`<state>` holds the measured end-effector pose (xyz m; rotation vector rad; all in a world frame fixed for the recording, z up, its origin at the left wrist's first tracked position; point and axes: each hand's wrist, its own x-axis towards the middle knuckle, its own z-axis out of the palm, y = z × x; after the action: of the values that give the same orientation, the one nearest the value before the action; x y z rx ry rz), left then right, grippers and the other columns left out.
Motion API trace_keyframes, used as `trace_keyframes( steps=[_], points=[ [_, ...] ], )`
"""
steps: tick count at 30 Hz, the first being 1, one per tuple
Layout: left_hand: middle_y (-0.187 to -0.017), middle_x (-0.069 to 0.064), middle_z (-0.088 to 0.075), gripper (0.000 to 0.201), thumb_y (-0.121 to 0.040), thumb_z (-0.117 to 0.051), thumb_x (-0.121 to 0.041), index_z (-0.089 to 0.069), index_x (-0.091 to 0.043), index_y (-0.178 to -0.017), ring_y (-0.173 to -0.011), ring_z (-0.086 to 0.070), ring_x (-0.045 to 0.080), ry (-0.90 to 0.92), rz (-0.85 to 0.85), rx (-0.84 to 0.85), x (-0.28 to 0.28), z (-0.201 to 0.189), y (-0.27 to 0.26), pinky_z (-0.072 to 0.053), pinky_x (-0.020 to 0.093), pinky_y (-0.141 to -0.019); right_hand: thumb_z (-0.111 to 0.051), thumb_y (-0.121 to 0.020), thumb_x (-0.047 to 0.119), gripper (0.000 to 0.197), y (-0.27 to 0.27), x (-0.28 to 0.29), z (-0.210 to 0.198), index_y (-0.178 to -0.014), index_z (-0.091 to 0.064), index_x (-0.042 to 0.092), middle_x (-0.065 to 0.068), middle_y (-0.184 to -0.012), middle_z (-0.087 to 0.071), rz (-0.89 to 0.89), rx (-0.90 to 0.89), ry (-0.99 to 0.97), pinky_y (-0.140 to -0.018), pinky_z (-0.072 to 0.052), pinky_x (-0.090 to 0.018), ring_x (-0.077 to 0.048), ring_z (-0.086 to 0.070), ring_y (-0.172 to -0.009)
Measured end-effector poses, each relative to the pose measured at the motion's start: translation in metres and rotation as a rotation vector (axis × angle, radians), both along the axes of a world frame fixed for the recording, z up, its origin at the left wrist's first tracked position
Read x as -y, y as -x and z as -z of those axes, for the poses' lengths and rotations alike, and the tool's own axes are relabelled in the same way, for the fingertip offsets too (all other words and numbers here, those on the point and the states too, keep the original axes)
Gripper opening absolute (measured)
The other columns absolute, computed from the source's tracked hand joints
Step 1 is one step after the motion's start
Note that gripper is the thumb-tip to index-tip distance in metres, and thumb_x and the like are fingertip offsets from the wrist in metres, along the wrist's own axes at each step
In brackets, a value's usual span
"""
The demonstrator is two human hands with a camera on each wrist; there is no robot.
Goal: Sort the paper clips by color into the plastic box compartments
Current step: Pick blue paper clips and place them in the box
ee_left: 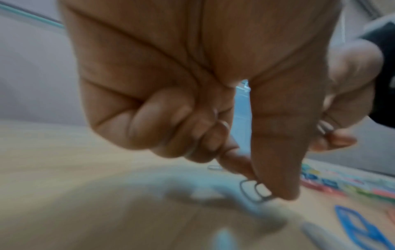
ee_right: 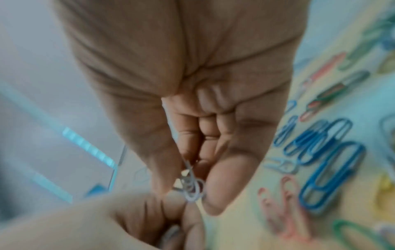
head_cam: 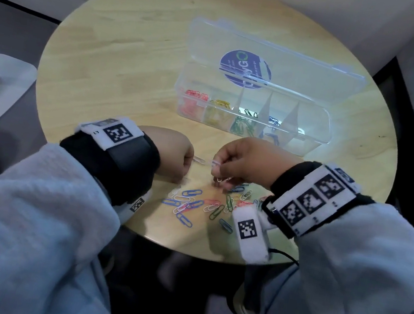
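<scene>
L hand (head_cam: 173, 155) fingers curled, thumb + index pinching a white clip (head_cam: 199, 160), R hand (head_cam: 247, 161) pinching a bunch of white clips (ee_right: 191, 187), loose clips (head_cam: 200, 206) on round table (head_cam: 123, 60), plastic box (head_cam: 312, 144) open w/ sorted colors

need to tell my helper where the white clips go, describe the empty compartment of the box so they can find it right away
On the round wooden table stands a clear plastic box with its lid open, beyond the hands. Its compartments run in a row: red clips, yellow clips, green clips, blue clips. The empty compartment is the last one at the right end, the only one showing no coloured clips.
</scene>
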<state>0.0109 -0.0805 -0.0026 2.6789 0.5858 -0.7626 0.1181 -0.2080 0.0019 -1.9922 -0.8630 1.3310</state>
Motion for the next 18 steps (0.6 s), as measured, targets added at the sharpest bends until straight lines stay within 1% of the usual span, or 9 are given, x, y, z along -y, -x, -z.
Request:
trace_keyframes(
  steps=[2, 5, 7, 9, 11, 13, 14, 16, 18],
  points=[
    [-0.067, -0.007, -0.054, 0.012, -0.079, -0.062, -0.023, -0.056, -0.021, -0.069, -0.063, -0.047, 0.013, 0.095, -0.055, 0.016, -0.008, -0.003, 0.003, -0.032, 0.022, -0.055, -0.053, -0.088, -0.007, 0.022, -0.004, 0.003, -0.001, -0.072, -0.053, 0.007, -0.005, -0.059, -0.062, 0.153, -0.322, -0.092, -0.051, -0.055, -0.018, -0.013, -0.063, -0.049],
    [-0.069, 0.004, -0.057, 0.016, -0.075, -0.066, -0.015, -0.054, -0.018, -0.064, -0.059, -0.048, 0.015, 0.496, -0.268, 0.086, -0.021, -0.009, 0.005, -0.040, 0.022, -0.057, -0.053, -0.081, -0.011, 0.023, -0.007, 0.004, -0.005, -0.069, -0.051, 0.008, -0.003, -0.055, -0.060, 0.284, -0.583, -0.233, -0.047, -0.053, -0.016, -0.011, -0.062, -0.050],
    [-0.063, 0.006, -0.054, 0.023, -0.073, -0.062, -0.004, -0.049, -0.014, -0.057, -0.048, -0.049, 0.010, 0.700, -0.432, 0.209, -0.026, -0.014, 0.006, -0.041, 0.015, -0.046, -0.051, -0.071, -0.006, 0.020, -0.008, 0.003, -0.007, -0.061, -0.055, 0.011, -0.003, -0.057, -0.057, 0.356, -0.699, -0.317, -0.044, -0.051, -0.016, -0.011, -0.060, -0.049],
    [-0.056, 0.004, -0.053, 0.027, -0.063, -0.057, 0.001, -0.045, -0.016, -0.047, -0.040, -0.049, 0.007, 0.829, -0.551, 0.295, -0.031, -0.020, 0.008, -0.036, 0.012, -0.037, -0.046, -0.065, -0.004, 0.021, -0.008, 0.002, -0.006, -0.057, -0.057, 0.012, -0.004, -0.059, -0.056, 0.383, -0.793, -0.346, -0.044, -0.050, -0.016, -0.012, -0.059, -0.049],
    [-0.053, 0.004, -0.053, 0.024, -0.055, -0.049, -0.001, -0.041, -0.018, -0.041, -0.039, -0.047, 0.009, 0.915, -0.614, 0.327, -0.034, -0.024, 0.010, -0.034, 0.012, -0.035, -0.054, -0.054, -0.011, 0.022, -0.009, 0.002, -0.004, -0.059, -0.059, 0.010, -0.006, -0.061, -0.058, 0.357, -0.863, -0.357, -0.045, -0.050, -0.017, -0.015, -0.060, -0.050],
    [-0.053, 0.004, -0.051, 0.024, -0.055, -0.046, -0.001, -0.040, -0.019, -0.040, -0.038, -0.043, 0.010, 0.944, -0.642, 0.339, -0.035, -0.025, 0.011, -0.030, 0.012, -0.034, -0.070, -0.039, -0.002, 0.026, -0.009, 0.002, -0.001, -0.063, -0.063, 0.008, -0.008, -0.063, -0.060, 0.309, -0.916, -0.375, -0.046, -0.051, -0.018, -0.016, -0.061, -0.052],
    [-0.053, 0.005, -0.050, 0.024, -0.057, -0.046, -0.001, -0.041, -0.019, -0.043, -0.038, -0.041, 0.010, 0.946, -0.653, 0.338, -0.035, -0.024, 0.011, -0.028, 0.012, -0.034, -0.071, -0.038, 0.003, 0.028, -0.009, 0.002, -0.001, -0.065, -0.065, 0.007, -0.009, -0.064, -0.061, 0.306, -0.917, -0.369, -0.047, -0.051, -0.018, -0.016, -0.061, -0.053],
    [-0.055, 0.004, -0.047, 0.026, -0.071, -0.044, 0.003, -0.042, -0.017, -0.055, -0.037, -0.039, 0.009, 0.942, -0.676, 0.332, -0.033, -0.021, 0.010, -0.026, 0.011, -0.034, -0.065, -0.046, 0.003, 0.025, -0.008, 0.000, -0.002, -0.071, -0.064, 0.006, -0.008, -0.064, -0.061, 0.337, -0.857, -0.321, -0.046, -0.049, -0.017, -0.014, -0.059, -0.051],
    [-0.054, 0.002, -0.045, 0.028, -0.082, -0.036, 0.003, -0.047, -0.017, -0.065, -0.037, -0.038, 0.007, 0.935, -0.716, 0.327, -0.032, -0.019, 0.009, -0.025, 0.009, -0.034, -0.054, -0.066, 0.005, 0.011, -0.004, -0.001, -0.006, -0.075, -0.060, 0.006, -0.006, -0.063, -0.057, 0.367, -0.737, -0.244, -0.043, -0.046, -0.015, -0.011, -0.055, -0.048]
  ],
)
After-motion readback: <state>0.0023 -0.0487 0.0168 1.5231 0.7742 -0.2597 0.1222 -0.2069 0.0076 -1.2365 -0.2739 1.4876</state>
